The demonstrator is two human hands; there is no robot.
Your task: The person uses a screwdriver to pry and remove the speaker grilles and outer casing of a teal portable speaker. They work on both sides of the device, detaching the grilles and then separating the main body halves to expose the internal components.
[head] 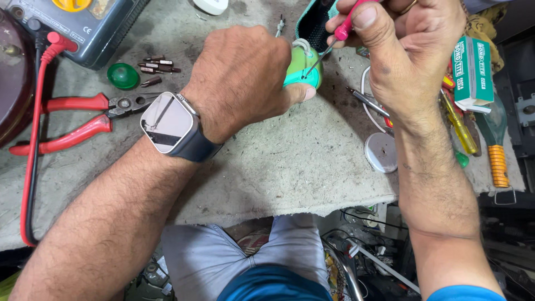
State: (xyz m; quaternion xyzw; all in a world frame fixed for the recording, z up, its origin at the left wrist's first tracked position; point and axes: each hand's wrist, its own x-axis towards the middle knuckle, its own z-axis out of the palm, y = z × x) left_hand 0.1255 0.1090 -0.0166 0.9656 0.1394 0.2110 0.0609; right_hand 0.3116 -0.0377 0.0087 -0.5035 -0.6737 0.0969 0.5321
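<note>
While the left hand (239, 78) grips the green gadget (304, 68) mid-desk (290, 167), right hand (407, 50) fingers pinch a pink screwdriver (345, 25) into it; red pliers (72, 120) lie left of the gadget, open mat toward the desk edge.

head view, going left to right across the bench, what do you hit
red-handled pliers → green round cap → left hand → small green device held by it → right hand with a pink-handled screwdriver → white round disc → yellow screwdriver → orange-handled tool

Green rounded casing (301, 69), pink-handled screwdriver (344, 28) – tip in
</note>
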